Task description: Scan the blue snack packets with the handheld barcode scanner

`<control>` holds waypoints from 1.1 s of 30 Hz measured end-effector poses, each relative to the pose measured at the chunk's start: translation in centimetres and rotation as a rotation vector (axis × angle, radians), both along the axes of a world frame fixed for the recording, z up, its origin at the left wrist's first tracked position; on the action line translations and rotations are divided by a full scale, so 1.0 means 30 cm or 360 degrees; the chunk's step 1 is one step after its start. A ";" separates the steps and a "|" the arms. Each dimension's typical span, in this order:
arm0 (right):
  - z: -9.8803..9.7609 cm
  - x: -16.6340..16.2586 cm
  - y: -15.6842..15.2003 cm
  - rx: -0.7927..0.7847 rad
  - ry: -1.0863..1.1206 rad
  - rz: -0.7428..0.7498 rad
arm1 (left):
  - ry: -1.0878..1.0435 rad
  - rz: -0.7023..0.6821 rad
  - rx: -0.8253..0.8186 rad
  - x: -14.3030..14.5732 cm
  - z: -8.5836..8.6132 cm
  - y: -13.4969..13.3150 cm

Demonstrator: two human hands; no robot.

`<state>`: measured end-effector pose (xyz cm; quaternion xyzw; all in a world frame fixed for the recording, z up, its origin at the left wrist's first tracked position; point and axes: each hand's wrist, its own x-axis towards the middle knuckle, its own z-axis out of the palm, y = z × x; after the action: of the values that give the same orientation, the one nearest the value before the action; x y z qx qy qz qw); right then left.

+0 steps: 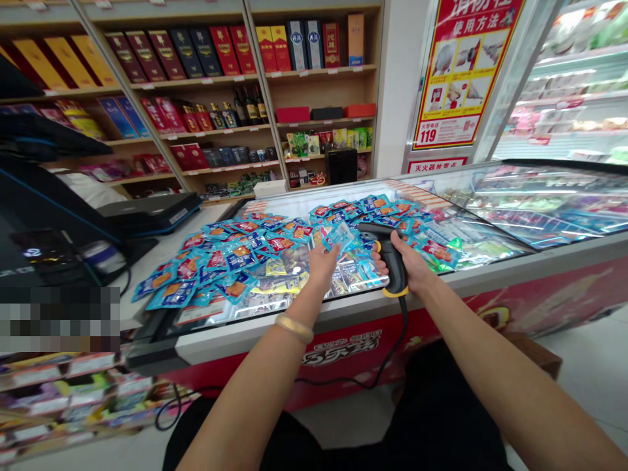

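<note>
My right hand (405, 261) is wrapped round the grip of a black and yellow barcode scanner (392, 258), its head pointing left and its cord hanging from the handle. Between the fingers and thumb of my left hand (322, 265) is a blue snack packet (341, 234), held just left of the scanner's head with its pale side showing. Many like packets lie in a loose pile (240, 245) to the left on the freezer's glass top, and another pile (373, 208) lies behind and to the right of the scanner.
A chest freezer (466, 294) with a glass lid stands before me, frozen goods visible inside. The black scanner cord (392, 353) loops down across its red front. A counter with a dark checkout machine (44, 190) stands at left. Shelves of boxes (226, 49) line the back wall.
</note>
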<state>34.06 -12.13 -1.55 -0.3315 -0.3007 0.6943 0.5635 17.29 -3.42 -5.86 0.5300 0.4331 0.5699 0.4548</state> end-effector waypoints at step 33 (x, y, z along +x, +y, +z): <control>0.013 -0.271 0.126 -0.0053 0.0035 0.0179 | 0.2059 0.0487 0.0616 -0.402 0.173 -0.007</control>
<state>25.93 -8.35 -1.17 -0.3158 -0.3009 0.7334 0.5213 5.24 -3.64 -0.68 0.7679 0.5776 0.2642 -0.0832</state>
